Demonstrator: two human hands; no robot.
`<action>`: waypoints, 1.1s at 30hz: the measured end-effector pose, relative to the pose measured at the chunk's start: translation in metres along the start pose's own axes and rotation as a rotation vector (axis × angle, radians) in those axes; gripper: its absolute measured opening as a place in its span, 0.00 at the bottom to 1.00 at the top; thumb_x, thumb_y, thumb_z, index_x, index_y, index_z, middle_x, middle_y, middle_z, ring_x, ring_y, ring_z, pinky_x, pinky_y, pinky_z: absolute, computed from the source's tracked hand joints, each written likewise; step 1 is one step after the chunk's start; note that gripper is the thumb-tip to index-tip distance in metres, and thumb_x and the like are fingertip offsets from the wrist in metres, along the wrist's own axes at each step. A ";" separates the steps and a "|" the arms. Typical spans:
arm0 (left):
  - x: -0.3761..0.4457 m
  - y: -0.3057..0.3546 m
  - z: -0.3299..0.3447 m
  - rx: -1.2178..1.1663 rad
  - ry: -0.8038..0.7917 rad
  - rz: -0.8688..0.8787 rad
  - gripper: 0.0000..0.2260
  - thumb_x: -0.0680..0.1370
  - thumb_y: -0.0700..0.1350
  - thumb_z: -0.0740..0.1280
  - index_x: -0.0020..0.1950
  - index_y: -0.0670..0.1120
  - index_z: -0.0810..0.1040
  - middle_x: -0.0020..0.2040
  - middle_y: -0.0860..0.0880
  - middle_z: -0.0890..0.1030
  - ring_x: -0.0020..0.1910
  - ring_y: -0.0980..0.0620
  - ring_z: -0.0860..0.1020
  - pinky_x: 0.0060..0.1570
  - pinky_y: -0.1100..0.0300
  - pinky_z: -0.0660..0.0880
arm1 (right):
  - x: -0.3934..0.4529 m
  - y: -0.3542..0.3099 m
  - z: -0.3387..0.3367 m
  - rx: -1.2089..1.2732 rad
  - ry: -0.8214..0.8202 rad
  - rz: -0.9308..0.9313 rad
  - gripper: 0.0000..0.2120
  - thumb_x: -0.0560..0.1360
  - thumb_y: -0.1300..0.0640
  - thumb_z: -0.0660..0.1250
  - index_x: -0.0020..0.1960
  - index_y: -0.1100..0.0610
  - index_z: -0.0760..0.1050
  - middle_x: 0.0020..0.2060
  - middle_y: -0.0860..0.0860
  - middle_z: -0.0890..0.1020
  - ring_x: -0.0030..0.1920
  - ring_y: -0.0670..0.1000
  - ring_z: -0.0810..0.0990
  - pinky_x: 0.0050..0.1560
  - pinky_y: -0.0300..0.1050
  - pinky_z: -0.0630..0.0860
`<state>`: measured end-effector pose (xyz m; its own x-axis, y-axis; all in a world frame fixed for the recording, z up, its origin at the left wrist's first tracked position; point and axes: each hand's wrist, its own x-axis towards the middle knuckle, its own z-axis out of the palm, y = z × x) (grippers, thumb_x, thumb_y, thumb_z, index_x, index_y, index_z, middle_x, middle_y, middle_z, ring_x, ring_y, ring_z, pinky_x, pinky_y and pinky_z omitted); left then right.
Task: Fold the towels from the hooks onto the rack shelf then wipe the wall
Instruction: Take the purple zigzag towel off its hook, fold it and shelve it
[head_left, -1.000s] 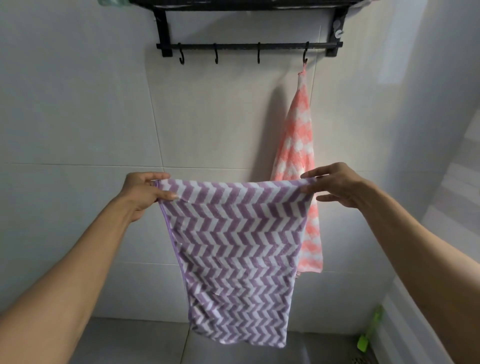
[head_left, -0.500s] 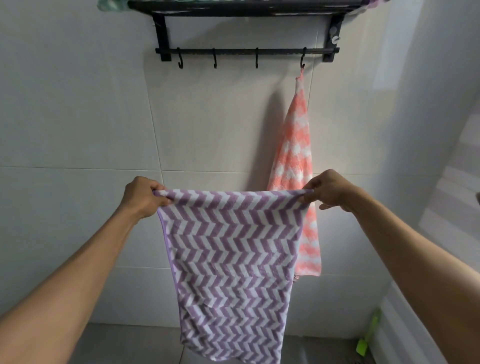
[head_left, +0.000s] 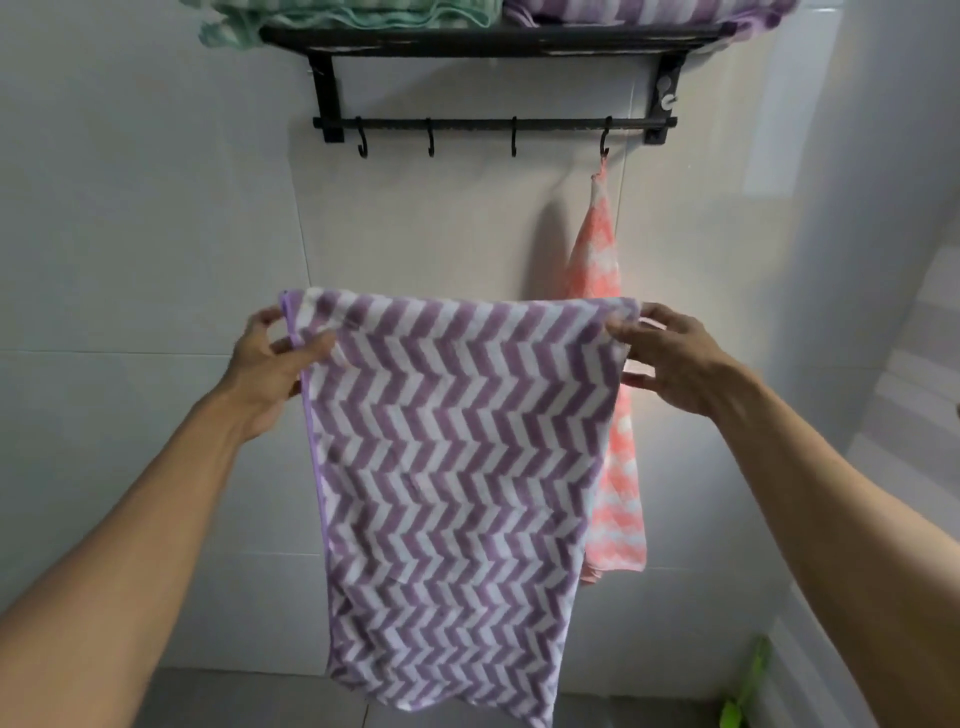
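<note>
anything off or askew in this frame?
Minor only. The green towel on the shelf sags over the shelf's left end instead of sitting square. The purple towel, pinched at its top corners by the left hand and right hand, hangs with a slanted bottom edge. No damage visible.

A black wall-mounted rack shelf (head_left: 493, 39) is seen above both hands. A folded green towel (head_left: 353, 13) is laid on it above the left hand (head_left: 270, 364); a folded purple striped towel (head_left: 649, 10) is laid beside it, above the right hand (head_left: 675, 364).
</note>
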<state>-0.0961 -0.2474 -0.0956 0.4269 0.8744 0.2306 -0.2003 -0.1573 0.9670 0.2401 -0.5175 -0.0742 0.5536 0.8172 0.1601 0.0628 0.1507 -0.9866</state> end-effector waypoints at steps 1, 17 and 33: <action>-0.008 -0.009 0.003 0.084 -0.091 -0.065 0.27 0.69 0.47 0.78 0.66 0.46 0.76 0.57 0.46 0.84 0.49 0.48 0.85 0.44 0.53 0.83 | -0.003 0.007 0.001 -0.044 -0.044 0.036 0.37 0.57 0.49 0.86 0.62 0.52 0.77 0.54 0.50 0.86 0.54 0.53 0.84 0.53 0.55 0.79; -0.036 -0.047 0.012 -0.096 0.080 -0.373 0.14 0.74 0.49 0.76 0.51 0.40 0.81 0.43 0.42 0.87 0.38 0.47 0.85 0.41 0.50 0.83 | -0.041 0.086 0.016 -0.121 -0.173 0.423 0.43 0.52 0.42 0.86 0.59 0.65 0.80 0.57 0.59 0.85 0.57 0.60 0.84 0.60 0.57 0.80; -0.060 -0.058 0.001 -0.218 -0.170 -0.369 0.20 0.74 0.49 0.71 0.61 0.38 0.80 0.58 0.38 0.84 0.53 0.41 0.84 0.49 0.49 0.83 | -0.042 0.075 0.028 0.055 0.007 0.415 0.23 0.72 0.46 0.74 0.57 0.64 0.80 0.53 0.60 0.86 0.51 0.60 0.86 0.48 0.53 0.82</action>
<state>-0.1089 -0.2913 -0.1655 0.6397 0.7630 -0.0930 -0.1809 0.2671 0.9465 0.1983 -0.5249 -0.1539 0.5278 0.8113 -0.2513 -0.2115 -0.1611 -0.9640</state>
